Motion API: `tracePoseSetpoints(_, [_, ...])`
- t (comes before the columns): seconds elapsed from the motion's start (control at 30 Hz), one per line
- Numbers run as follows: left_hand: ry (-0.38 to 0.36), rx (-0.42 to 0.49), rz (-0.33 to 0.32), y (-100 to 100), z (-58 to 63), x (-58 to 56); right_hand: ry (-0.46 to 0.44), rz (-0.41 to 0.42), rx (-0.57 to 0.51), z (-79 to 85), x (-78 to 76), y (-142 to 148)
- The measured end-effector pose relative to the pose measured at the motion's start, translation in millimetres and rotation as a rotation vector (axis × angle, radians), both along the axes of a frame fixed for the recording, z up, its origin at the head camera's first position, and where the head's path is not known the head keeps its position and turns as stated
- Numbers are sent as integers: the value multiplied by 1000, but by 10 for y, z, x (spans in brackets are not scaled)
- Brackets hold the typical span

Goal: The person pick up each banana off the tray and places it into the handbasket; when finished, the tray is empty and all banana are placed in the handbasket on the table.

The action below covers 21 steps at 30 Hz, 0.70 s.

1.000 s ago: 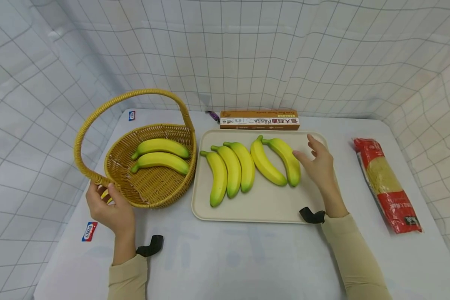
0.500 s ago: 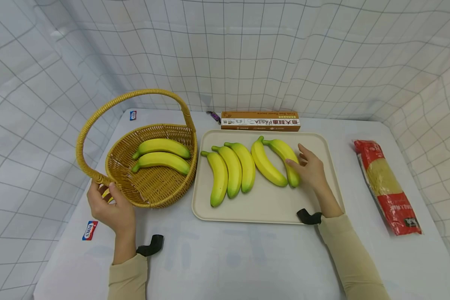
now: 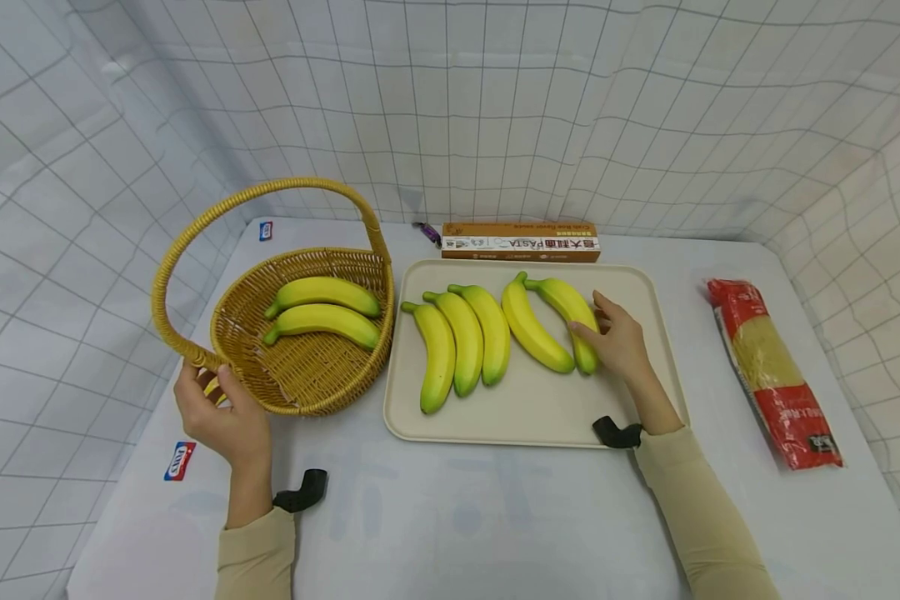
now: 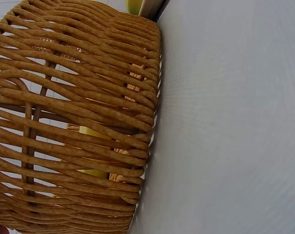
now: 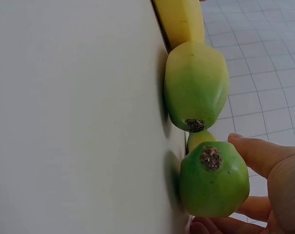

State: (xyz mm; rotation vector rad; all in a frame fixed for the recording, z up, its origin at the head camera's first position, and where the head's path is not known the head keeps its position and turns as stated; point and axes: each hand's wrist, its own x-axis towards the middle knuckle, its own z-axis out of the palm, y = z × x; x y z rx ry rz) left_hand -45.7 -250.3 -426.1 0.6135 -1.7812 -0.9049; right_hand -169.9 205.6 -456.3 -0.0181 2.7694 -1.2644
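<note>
On the left, a woven basket [image 3: 311, 387] with a tall arched handle holds two bananas [image 3: 318, 321] lying side by side. My left hand [image 3: 228, 429] grips the foot of the handle at the near left rim. The basket's wicker side [image 4: 74, 107] fills much of the left wrist view. My right hand [image 3: 624, 343] has thumb and fingers on either side of the rightmost banana [image 3: 566, 302] on a beige tray [image 3: 510, 421]. In the right wrist view, that banana's green end [image 5: 213, 183] sits between thumb [image 5: 257, 153] and fingers. Several other bananas [image 3: 457, 342] lie on the tray.
Behind the tray lies a pasta box [image 3: 521, 242], with a small purple wrapper [image 3: 427, 232] beside it. A red bag of noodles [image 3: 776, 375] lies at the right. Small red-and-blue wrapped pieces [image 3: 179, 461] lie left of the basket. Grid-patterned sheets surround the table.
My right hand has moved left and down from beside the rightmost banana, and its thumb and fingers now straddle it. The left hand stays on the basket handle.
</note>
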Motion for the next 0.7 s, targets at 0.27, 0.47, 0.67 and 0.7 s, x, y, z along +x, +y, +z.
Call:
tracePoseSetpoints(0.27, [-3,-3,-3,10,10,1,39,8,-4,-15,-2,-16])
tracePoseSetpoints(0.47, [-6,-3,0,18,22,4,70,-17,15,-23,-2,-28])
tracePoseSetpoints(0.67, [-6,-2,-1,6,5,4,63,-72,28,-14,6,-12])
tracePoseSetpoints(0.7, [-6,-3,-1,3,1,3,63,-80,28,-10,6,-8])
